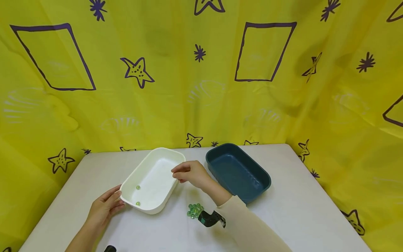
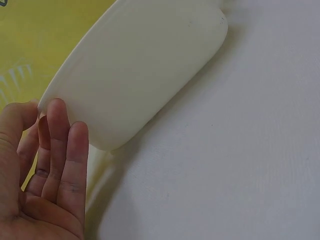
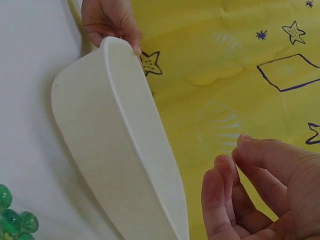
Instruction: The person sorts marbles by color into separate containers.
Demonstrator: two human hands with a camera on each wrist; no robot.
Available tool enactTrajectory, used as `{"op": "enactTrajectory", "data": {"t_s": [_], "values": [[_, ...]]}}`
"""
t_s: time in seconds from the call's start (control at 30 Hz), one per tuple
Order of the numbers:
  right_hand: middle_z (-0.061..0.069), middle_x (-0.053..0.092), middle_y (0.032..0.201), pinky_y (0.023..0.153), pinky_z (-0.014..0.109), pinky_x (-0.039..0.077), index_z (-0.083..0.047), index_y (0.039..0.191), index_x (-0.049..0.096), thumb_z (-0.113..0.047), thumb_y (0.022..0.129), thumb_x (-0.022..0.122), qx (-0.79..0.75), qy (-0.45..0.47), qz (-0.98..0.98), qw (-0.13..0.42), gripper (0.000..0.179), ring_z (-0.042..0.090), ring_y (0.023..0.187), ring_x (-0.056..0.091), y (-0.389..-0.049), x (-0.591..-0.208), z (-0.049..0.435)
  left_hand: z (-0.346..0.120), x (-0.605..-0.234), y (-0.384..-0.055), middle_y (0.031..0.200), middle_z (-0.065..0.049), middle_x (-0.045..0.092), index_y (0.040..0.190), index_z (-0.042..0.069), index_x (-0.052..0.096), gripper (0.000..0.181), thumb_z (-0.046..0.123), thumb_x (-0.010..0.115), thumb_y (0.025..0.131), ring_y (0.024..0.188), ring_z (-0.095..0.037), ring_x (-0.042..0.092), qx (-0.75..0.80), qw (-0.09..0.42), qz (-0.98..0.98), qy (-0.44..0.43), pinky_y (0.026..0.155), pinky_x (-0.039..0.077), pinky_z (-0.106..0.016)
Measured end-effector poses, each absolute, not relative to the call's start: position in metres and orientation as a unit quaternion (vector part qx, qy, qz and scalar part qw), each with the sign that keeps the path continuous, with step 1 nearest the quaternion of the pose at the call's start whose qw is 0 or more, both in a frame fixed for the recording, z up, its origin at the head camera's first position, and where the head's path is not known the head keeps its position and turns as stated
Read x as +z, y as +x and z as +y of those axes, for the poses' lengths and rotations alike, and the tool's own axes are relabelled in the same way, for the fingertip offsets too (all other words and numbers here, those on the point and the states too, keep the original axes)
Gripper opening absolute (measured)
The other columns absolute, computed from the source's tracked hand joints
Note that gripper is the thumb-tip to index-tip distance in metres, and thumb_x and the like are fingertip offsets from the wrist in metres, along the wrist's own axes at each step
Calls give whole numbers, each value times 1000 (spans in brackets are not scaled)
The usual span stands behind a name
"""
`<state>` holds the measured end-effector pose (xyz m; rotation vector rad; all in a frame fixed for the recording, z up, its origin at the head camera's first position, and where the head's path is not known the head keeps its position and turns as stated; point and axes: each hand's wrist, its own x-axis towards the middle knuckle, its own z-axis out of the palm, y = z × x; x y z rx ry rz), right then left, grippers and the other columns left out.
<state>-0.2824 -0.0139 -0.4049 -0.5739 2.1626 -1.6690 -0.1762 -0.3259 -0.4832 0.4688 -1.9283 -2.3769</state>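
Note:
A white rectangular tub (image 1: pixel 160 171) stands on the table, with two small green marbles, one nearer (image 1: pixel 138 203) and one farther (image 1: pixel 138 187), on its floor. My left hand (image 1: pixel 105 204) grips its near-left corner, thumb at the rim and fingers along the outside wall, as the left wrist view shows too. Over the tub's right rim hovers my right hand (image 1: pixel 190 173), its fingers loosely bent. In the right wrist view the thumb and fingertips (image 3: pixel 214 182) are close together, and nothing shows between them. Several green glass marbles (image 1: pixel 195 210) sit clustered on the table below the right forearm.
A dark teal tub (image 1: pixel 239 175) stands right of the white one, partly behind the right forearm. The table (image 1: pixel 302 210) has a white cover. Yellow patterned curtain (image 1: pixel 170 105) hangs along its back and sides. A black camera mount (image 1: pixel 210 219) hangs by the right wrist.

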Motion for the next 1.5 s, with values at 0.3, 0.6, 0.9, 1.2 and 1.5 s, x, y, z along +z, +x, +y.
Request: {"op": "enactTrajectory", "data": {"t_s": [0.3,0.6,0.9,1.2,1.5], "values": [[7,75,90,74,40,61,-2,103,75,-13,88,74,-578,-184,783,136,18,12,69,64,-259,-422,25,-322,-485,-175,89,9,70,92,38,75,30,13,60,99,71,-6,69,-786,31,-602,137,71,60,-20],[10,74,86,65,30,59,7,103,72,-9,88,74,-587,-175,777,147,22,13,67,63,-244,-445,49,-322,-485,-175,94,12,70,93,38,75,28,15,59,100,75,-7,69,-787,32,-601,136,73,60,-20],[10,74,90,58,19,52,4,100,74,-9,86,75,-577,-165,789,128,19,11,68,61,-235,-459,66,-322,-486,-175,95,11,71,95,36,75,28,14,59,100,76,-8,70,-797,32,-590,127,74,60,-21],[9,74,85,52,16,46,3,97,75,-11,84,77,-552,-179,805,122,19,6,62,56,-229,-472,78,-323,-486,-176,95,11,71,94,37,75,28,14,59,100,76,-8,70,-793,29,-594,132,74,60,-21],[11,74,86,51,20,49,2,98,74,-10,85,76,-571,-172,790,147,18,10,65,60,-222,-483,86,-323,-487,-175,96,11,70,95,37,75,29,14,59,100,78,-8,71,-790,29,-598,130,75,60,-21]]}}
